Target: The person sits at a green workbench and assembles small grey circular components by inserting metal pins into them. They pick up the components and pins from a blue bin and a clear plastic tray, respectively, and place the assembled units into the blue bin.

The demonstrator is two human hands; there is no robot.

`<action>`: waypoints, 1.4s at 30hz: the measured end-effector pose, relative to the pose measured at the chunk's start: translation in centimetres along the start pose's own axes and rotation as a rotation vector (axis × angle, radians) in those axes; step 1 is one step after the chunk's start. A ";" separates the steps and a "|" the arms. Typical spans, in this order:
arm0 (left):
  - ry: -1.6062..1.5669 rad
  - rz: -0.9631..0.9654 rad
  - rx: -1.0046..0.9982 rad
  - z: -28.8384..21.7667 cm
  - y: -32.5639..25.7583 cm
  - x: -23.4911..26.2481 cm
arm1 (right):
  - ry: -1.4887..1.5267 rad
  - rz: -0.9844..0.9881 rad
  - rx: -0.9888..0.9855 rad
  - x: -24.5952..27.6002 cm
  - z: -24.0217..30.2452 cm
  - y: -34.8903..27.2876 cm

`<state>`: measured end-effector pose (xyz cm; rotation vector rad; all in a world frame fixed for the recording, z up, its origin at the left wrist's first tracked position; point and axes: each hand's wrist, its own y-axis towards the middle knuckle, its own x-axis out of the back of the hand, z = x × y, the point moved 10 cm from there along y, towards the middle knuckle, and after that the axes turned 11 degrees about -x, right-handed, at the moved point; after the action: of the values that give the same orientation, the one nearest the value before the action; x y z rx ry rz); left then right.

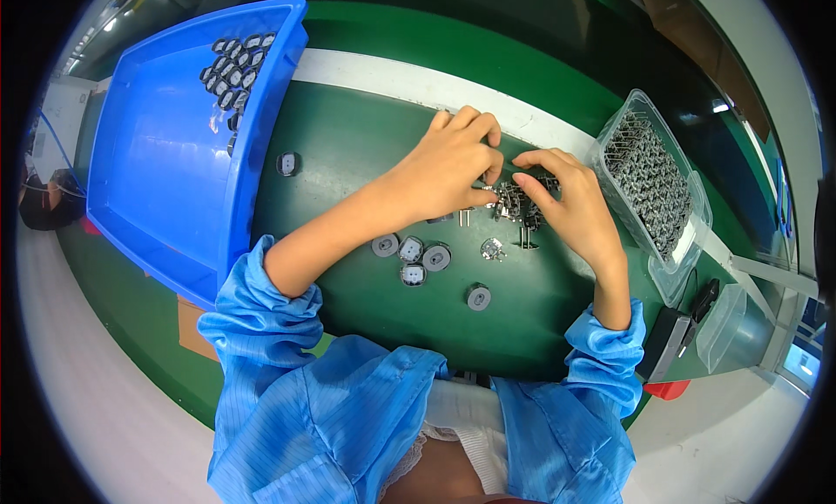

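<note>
My left hand point(457, 163) reaches over the middle of the table with its fingers curled. Its thumb and forefinger close in beside a pile of small shiny metal parts with pins point(514, 199); what lies between the fingertips is too small to make out. At the pile's right side is my right hand point(575, 195), thumb and forefinger apart, nothing visible between them. Closer to me lie several round grey plastic pieces, one a grey disc point(437, 257) and another a pale-faced housing point(411, 249). A loose metal piece point(493, 249) rests just below the pile.
On the left stands a large blue bin point(165, 156) with several dark-rimmed round parts point(235, 69) at its far end. A single such part point(287, 164) sits beside it. At right, a clear plastic box point(649, 182) holds many metal parts, near a black device point(666, 343).
</note>
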<state>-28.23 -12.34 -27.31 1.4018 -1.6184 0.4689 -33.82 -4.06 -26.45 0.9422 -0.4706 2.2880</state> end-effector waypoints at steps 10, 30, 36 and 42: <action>0.023 0.018 0.036 0.1 0.0 -0.1 | -0.020 0.059 -0.021 -0.5 0.3 -0.6; -0.375 -0.371 -0.083 -2.1 1.5 5.4 | -0.021 -0.213 0.043 2.5 3.6 -1.6; -0.527 -0.303 -0.072 -2.3 1.5 4.7 | 0.062 -0.071 0.027 2.5 3.3 -1.3; -0.497 -0.302 -0.021 -1.4 1.6 4.3 | 0.085 -0.137 -0.106 2.9 2.4 -1.2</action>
<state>-28.87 -13.29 -22.72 1.8062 -1.7381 -0.0845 -33.48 -3.26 -22.63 0.7972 -0.4709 2.1478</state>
